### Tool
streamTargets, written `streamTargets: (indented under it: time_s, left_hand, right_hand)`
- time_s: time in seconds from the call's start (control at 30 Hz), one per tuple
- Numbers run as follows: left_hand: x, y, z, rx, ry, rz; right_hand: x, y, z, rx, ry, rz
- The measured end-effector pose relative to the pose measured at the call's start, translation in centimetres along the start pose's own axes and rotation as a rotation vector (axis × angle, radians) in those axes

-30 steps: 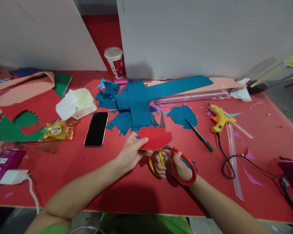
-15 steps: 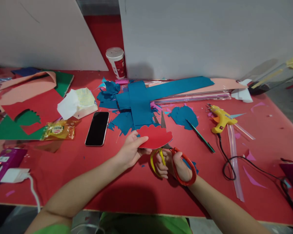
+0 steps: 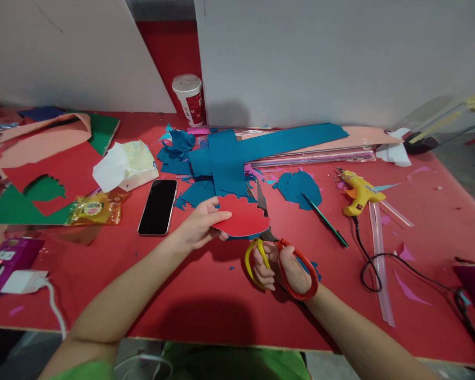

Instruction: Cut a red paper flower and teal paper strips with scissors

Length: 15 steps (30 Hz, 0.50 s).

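Note:
My left hand (image 3: 206,224) pinches the left end of a red scallop-edged paper piece (image 3: 243,216), thumb on top. My right hand (image 3: 279,266) grips the scissors (image 3: 296,269) by their yellow and red handles. The scissor blades stand slightly apart, pointing away from me, at the right end of the red piece, which hides part of one blade. Beyond them lie crossed blue paper strips (image 3: 227,163) and blue scraps. To the right rests a blue paper shape (image 3: 298,190) with a green pen (image 3: 324,220) partly on it.
A black-screened phone (image 3: 157,207) lies left of my left hand. A lidded cup (image 3: 189,99) stands at the back by white boards. On the right are a yellow glue gun (image 3: 362,194) with its cord and clear strips. Coloured paper sheets (image 3: 63,163) and a purple device lie left.
My left hand has moved left and slightly away from me with the red paper, showing more of the scissor blades. My right hand and the scissors have hardly moved.

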<state>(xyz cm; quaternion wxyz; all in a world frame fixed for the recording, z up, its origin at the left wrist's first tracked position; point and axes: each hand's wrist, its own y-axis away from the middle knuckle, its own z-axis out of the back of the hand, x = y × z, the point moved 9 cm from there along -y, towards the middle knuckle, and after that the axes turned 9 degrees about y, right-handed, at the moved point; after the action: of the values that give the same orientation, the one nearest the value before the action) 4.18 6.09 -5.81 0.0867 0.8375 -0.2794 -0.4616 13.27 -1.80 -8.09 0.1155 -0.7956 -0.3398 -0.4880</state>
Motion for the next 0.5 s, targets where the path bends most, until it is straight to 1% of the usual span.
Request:
streamTargets:
  time_s: [0.13, 0.33, 0.43, 0.5]
  left_hand:
    - [-1.0, -0.1, 0.1, 0.078, -0.082, -0.006]
    - [-2.1, 0.1, 0.3, 0.118, -0.147, -0.011]
    - [-1.9, 0.3, -0.3, 0.193, -0.184, 0.007]
    - [-1.3, 0.6, -0.8, 0.248, -0.237, 0.039]
  right_hand:
    - [-0.1, 0.0, -0.1, 0.017, 0.032, 0.002]
    - [0.0, 0.0, 0.1, 0.018, 0.039, 0.012]
    - [0.0, -0.1, 0.2, 0.005, 0.047, 0.036]
    - [0.2, -0.2, 0.6, -0.040, 0.073, 0.084]
